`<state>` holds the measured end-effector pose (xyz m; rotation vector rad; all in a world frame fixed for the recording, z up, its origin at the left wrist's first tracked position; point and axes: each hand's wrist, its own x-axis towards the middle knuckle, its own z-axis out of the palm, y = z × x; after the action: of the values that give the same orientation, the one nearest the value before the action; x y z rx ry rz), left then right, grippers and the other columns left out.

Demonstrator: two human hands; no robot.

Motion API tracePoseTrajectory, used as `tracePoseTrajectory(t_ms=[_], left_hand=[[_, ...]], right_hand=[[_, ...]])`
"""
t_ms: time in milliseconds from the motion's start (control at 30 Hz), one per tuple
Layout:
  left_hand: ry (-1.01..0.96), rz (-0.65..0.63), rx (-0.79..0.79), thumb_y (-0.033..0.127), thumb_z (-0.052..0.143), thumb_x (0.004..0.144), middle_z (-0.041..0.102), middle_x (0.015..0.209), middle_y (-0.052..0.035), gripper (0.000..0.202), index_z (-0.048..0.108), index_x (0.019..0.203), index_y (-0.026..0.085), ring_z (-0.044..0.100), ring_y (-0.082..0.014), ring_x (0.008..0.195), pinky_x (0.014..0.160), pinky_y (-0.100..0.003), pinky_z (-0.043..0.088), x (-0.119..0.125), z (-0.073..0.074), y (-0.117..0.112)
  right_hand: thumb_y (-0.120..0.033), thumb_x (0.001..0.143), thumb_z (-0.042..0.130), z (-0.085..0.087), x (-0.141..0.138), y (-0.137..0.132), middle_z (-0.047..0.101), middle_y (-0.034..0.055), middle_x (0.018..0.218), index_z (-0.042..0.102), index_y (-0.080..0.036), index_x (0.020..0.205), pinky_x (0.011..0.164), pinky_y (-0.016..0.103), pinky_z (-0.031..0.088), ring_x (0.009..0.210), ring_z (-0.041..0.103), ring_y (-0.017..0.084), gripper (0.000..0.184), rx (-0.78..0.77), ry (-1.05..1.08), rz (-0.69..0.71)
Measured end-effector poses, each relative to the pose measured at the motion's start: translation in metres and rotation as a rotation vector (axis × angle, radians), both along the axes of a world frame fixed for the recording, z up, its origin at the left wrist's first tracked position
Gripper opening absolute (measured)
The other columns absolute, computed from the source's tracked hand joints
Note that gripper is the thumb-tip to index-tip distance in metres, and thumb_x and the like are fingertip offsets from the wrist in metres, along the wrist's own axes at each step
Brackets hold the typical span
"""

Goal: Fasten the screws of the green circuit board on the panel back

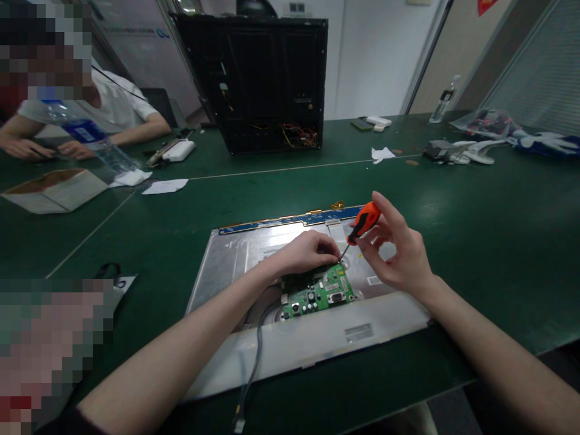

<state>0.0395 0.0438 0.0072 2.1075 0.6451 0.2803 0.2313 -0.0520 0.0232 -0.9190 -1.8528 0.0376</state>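
A silver metal display panel (226,266) lies flat on the green table, with a blue strip along its far edge. A green circuit board (324,293) sits on its middle. My right hand (399,248) grips an orange-handled screwdriver (362,222), whose tip points down at the board's far corner. My left hand (306,254) is closed in a pinch at that same corner, pressing on the board; what its fingers hold is hidden. A grey cable (254,356) runs from the board over the panel's near edge.
A black monitor housing (254,78) stands upright at the far side. Another person sits at the far left by a water bottle (93,142) and a cardboard box (54,190). Paper scraps, white parts (471,154) and a bottle (444,99) lie far right.
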Motion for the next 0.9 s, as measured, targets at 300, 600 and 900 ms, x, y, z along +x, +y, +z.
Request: tracePoseTrajectory(t_ms=[300,600,900], left_hand=[[-0.001,-0.007,0.0,0.015,0.066,0.082,0.074,0.082,-0.0024,0.009,0.074,0.085,0.015,0.065,-0.0163,0.076,0.072,-0.026,0.047,-0.0006,0.0001,-0.0004],[-0.008,-0.001,0.005,0.015,0.067,0.081,0.075,0.082,-0.0025,0.008,0.075,0.084,0.015,0.066,-0.0162,0.075,0.071,-0.025,0.047,0.0001,-0.0011,0.0002],[-0.001,0.011,0.01,0.015,0.068,0.081,0.075,0.082,-0.0019,0.008,0.075,0.084,0.016,0.066,-0.0162,0.076,0.072,-0.025,0.047,0.0,-0.0003,-0.0006]], right_hand=[[-0.015,0.091,0.066,-0.0034,0.002,0.0041,0.064,0.0,0.094,0.029,-0.037,0.155,0.042,0.02,0.055,0.057,0.063,0.011,0.077,0.056,-0.012,-0.04],[-0.012,0.091,0.059,-0.0003,0.0007,-0.0002,0.067,0.0035,0.099,0.027,-0.033,0.157,0.046,0.022,0.057,0.06,0.066,0.013,0.076,0.0,-0.009,-0.028],[-0.017,0.091,0.067,-0.0044,0.0018,0.004,0.064,-0.0004,0.095,0.027,-0.037,0.155,0.043,0.019,0.054,0.056,0.061,0.01,0.078,0.034,-0.007,-0.045]])
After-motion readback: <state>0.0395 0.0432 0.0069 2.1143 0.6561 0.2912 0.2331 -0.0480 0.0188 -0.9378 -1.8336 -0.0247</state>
